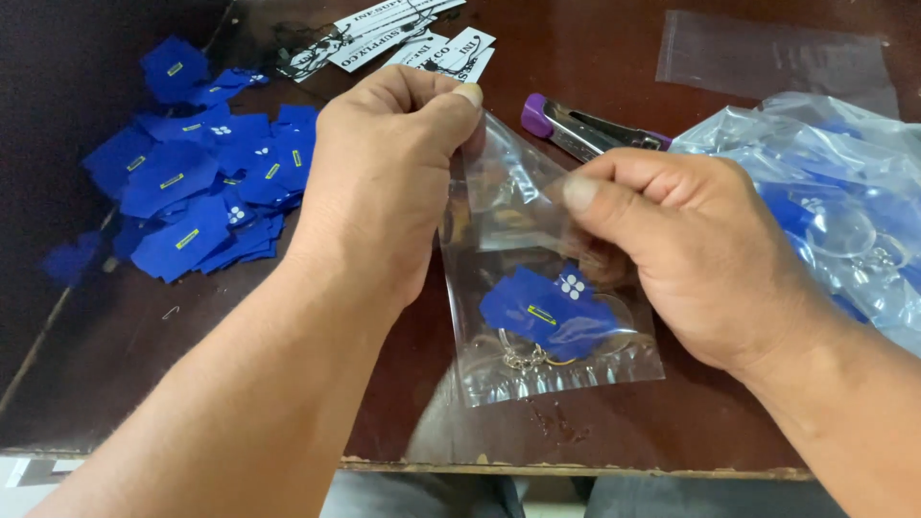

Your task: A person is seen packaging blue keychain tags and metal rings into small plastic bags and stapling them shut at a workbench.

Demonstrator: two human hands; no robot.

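Bag: my left hand (384,182) and right hand (691,249) pinch the clear bag (537,288) top, fingers tight on it.
Inside: blue keychain (547,312).
Nearby: stapler (585,129), blue pile (201,182).

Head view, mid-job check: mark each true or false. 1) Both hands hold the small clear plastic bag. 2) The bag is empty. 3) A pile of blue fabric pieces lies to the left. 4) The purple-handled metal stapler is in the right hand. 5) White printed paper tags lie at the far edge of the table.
1) True: the left hand and right hand pinch the top of the small clear plastic bag.
2) False: it holds a blue fabric piece and a metal key ring.
3) True: pile of blue fabric pieces.
4) False: the purple-handled metal stapler lies on the brown table.
5) True: white printed paper tags.
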